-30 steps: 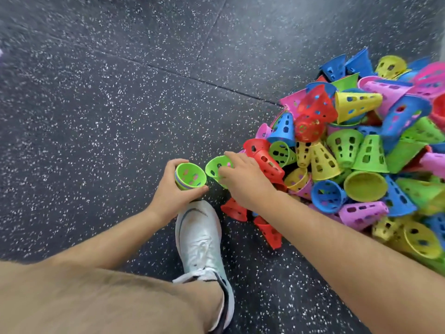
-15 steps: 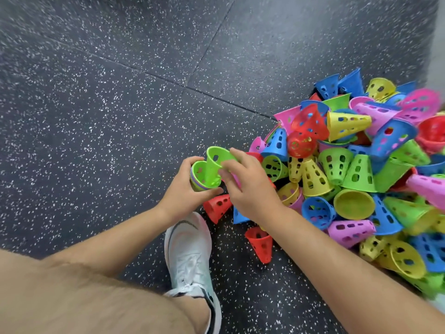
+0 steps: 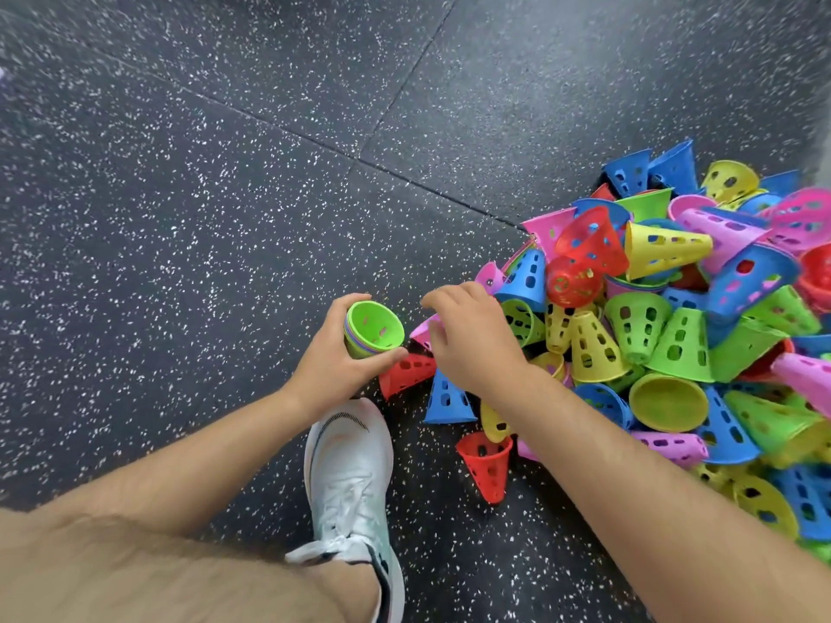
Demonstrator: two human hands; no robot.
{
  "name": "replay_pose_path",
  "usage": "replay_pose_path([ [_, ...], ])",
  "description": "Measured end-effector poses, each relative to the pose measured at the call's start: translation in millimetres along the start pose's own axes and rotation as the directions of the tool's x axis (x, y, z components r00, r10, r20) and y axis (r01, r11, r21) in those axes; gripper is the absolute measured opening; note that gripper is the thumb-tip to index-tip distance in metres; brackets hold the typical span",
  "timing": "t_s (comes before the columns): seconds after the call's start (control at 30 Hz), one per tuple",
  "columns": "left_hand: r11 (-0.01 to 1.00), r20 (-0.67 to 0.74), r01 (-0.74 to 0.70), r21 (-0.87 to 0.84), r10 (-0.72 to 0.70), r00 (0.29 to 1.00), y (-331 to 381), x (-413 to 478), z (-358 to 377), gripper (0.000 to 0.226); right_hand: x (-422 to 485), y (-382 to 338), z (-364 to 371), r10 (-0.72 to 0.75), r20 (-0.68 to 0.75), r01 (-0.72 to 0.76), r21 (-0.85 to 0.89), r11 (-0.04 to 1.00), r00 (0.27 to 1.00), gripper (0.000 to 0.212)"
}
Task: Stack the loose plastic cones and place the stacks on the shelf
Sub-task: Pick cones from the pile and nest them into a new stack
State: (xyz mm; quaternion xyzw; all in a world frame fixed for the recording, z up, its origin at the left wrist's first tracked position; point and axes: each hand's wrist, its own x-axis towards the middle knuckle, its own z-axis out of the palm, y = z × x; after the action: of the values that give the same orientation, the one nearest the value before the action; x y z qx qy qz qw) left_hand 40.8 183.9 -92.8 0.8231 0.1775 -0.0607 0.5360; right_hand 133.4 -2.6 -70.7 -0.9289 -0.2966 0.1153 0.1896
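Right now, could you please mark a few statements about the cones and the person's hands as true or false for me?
1. The left grip holds a stack of cones with a green one innermost. True.
2. The right grip clutches a blue cone. False: it holds nothing that shows; its fingers hang over a pink cone.
3. A red cone lies on its side just ahead of the white shoe. True.
4. The big pile of cones lies left of the shoe. False: it lies to the right.
5. A shelf is in view. False: only the speckled floor shows around the cones.
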Motion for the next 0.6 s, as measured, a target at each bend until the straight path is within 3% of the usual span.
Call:
replay_pose_path([
  [0.1,1.0,0.017,0.014,0.003,-0.014,1.0,-8,2,-2,0.081,9,5,11,-0.034,0.138,0.067,-0.241,0.968,0.99,0.038],
  [0.17,1.0,0.03,0.019,0.01,-0.019,0.999,-12,4,-3,0.081,11,3,15,-0.035,0.199,0.102,-0.336,0.937,0.979,0.028],
  [0.3,0.999,0.058,0.038,0.022,-0.039,0.998,-18,6,-1,0.08,8,3,18,-0.014,0.196,0.083,-0.349,0.933,0.981,0.024],
  [0.4,0.999,0.058,0.034,0.028,-0.035,0.998,-17,9,5,0.077,1,6,16,0.012,0.087,0.009,-0.239,0.971,0.996,0.02],
  [0.5,0.999,0.086,0.016,0.03,-0.019,0.996,-15,13,7,0.077,-7,10,10,0.138,-0.104,-0.13,0.077,0.989,0.985,0.007],
  [0.6,1.0,0.104,0.006,0.026,-0.009,0.994,-11,16,6,0.076,-12,4,-2,0.261,-0.186,-0.181,0.362,0.915,0.947,0.016],
])
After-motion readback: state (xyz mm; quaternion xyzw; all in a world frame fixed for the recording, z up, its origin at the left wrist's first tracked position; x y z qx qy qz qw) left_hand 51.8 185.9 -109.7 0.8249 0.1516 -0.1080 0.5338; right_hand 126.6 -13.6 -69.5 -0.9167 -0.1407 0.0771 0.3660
